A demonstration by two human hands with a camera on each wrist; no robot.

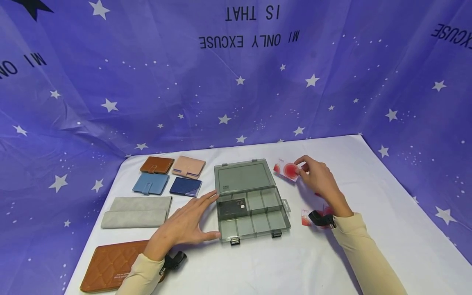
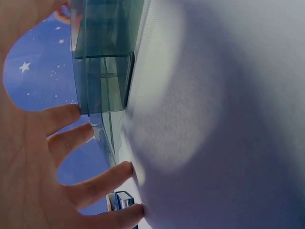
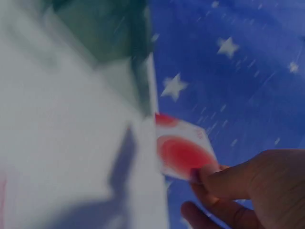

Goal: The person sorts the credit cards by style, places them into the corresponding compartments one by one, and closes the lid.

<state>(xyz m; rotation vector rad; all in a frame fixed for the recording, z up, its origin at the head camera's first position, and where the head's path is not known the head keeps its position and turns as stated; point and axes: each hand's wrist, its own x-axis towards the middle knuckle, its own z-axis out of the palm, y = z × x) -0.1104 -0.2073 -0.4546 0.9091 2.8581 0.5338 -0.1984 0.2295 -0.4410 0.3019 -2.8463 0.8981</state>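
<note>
A grey see-through compartment box (image 1: 243, 177) lies with its lid folded back on the white table. In one of its back compartments sits a black VIP card (image 1: 231, 209). My left hand (image 1: 186, 223) is spread along the box's left side, fingertips and thumb at the wall; in the left wrist view its fingers are stretched beside the box corner (image 2: 105, 76). To the right of the lid, my right hand (image 1: 320, 179) pinches a red-and-white card (image 1: 287, 170) between thumb and fingers. The right wrist view shows this card (image 3: 183, 151) held by one end, above the table.
More red-and-white cards (image 1: 305, 218) lie under my right wrist, partly hidden. On the left are a brown card holder (image 1: 157, 164), a pink one (image 1: 189, 166), a light blue one (image 1: 151, 183), a navy one (image 1: 185, 186), a grey wallet (image 1: 135, 213) and a brown quilted wallet (image 1: 114, 264).
</note>
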